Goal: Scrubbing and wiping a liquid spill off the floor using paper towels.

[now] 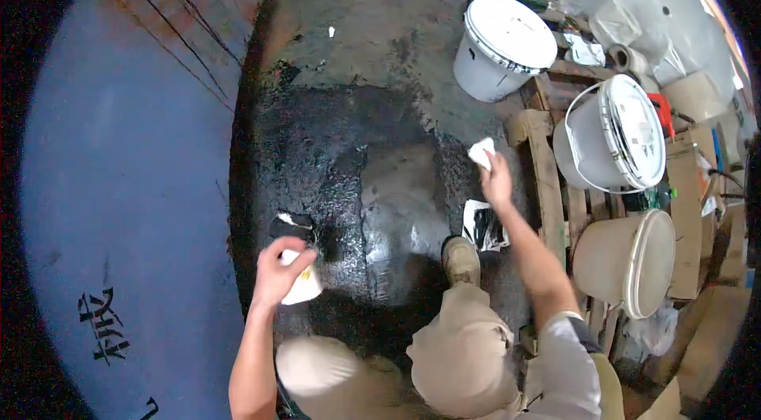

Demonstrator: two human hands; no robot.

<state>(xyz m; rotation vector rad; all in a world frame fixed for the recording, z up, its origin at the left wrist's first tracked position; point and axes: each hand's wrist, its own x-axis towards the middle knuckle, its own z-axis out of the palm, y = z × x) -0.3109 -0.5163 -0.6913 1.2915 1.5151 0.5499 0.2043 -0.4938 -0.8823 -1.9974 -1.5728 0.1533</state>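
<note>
While we crouch over the wet black floor (pixel 372 182), our left hand (pixel 279 271) grips a brush (pixel 300 261), its dark bristles touching the coating near left, and our right hand (pixel 496 179) pinches a white rag (pixel 481 152) further right, beside the wooden pallet (pixel 545 174) carrying three white lidded buckets (pixel 503 47)

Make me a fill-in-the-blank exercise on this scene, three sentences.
1. The left hand holds a ____ cup over the wet black floor.
2. The right hand grips a white ____.
3. Right of the floor stand ____ lidded buckets.

Missing words: white; rag; three
</note>
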